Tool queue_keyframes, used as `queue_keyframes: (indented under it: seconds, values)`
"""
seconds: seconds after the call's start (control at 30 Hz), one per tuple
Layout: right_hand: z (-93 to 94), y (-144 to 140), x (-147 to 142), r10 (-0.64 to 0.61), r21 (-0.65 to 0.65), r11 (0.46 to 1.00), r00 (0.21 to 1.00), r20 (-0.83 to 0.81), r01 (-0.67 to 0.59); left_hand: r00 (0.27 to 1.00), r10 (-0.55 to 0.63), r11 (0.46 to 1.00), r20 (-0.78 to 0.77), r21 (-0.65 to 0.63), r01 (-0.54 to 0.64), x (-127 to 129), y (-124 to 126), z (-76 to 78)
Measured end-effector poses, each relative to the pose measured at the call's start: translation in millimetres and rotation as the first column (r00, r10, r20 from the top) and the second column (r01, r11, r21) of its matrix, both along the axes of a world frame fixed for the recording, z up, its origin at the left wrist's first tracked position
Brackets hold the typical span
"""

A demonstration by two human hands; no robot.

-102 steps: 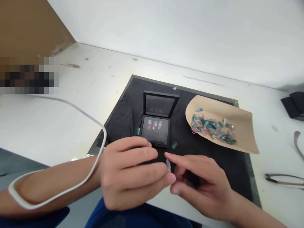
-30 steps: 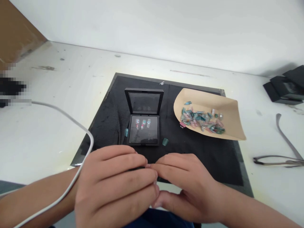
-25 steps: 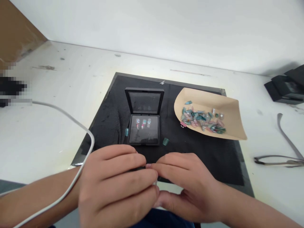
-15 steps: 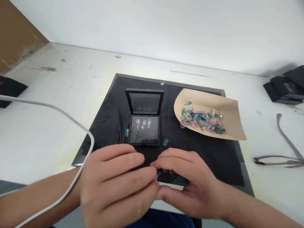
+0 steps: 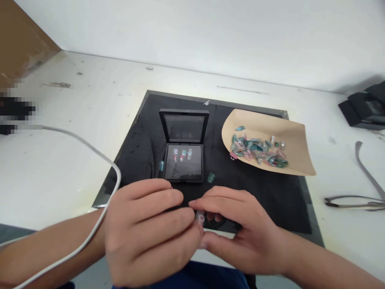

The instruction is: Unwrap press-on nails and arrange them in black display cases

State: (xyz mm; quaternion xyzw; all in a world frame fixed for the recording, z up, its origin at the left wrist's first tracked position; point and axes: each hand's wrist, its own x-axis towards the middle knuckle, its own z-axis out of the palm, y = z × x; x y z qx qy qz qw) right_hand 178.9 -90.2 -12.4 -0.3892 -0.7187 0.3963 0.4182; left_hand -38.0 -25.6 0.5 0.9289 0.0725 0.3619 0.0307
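My left hand point(image 5: 147, 233) and my right hand point(image 5: 237, 228) meet at the near edge of a black mat point(image 5: 270, 196). Their fingertips pinch a small clear press-on nail point(image 5: 200, 218) between them. Just beyond the hands lies an open black display box point(image 5: 184, 160) with three decorated nails in a row inside. A teal nail point(image 5: 211, 177) lies on the mat right of the box, and another teal nail point(image 5: 161, 165) lies at its left side. A tan paper sheet point(image 5: 288, 136) holds a pile of several coloured nails point(image 5: 258, 150).
A white cable point(image 5: 99, 156) loops over my left forearm across the white table point(image 5: 75, 132). Black boxes point(image 5: 365, 110) stand at the far right. A pair of glasses point(image 5: 355, 200) and a grey strap point(image 5: 368, 172) lie right of the mat. A brown board point(image 5: 21, 36) leans at the far left.
Both hands stayed together at the mat's near edge, working the small nail between the fingertips; the nail, hidden a second ago, now shows between them. The view shifted slightly.
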Motion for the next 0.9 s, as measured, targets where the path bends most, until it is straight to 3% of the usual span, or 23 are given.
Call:
queue_keyframes:
  seconds: [0.2,0.5,0.7,0.9]
  values:
    - [0.9,0,-1,0.020,-0.019,1.000,1.000,-0.002,-0.020,0.994,0.041,0.997,-0.100,-0.065,-0.048,-3,-4,7.8]
    - [2.5,-2,4,0.072,-0.125,0.989,0.993,-0.095,-0.083,0.999,0.034,0.999,-0.034,-0.008,-0.034,1,4,-0.6]
    - [-5.7,3,12,0.021,0.018,1.000,1.000,-0.023,-0.020,0.998,-0.005,0.999,-0.055,-0.039,0.003,-2,16,9.2]
    - [-21.1,18,29,-0.126,0.116,0.988,0.967,0.220,0.102,0.992,0.054,0.998,-0.118,-0.019,-0.056,-6,21,14.2]
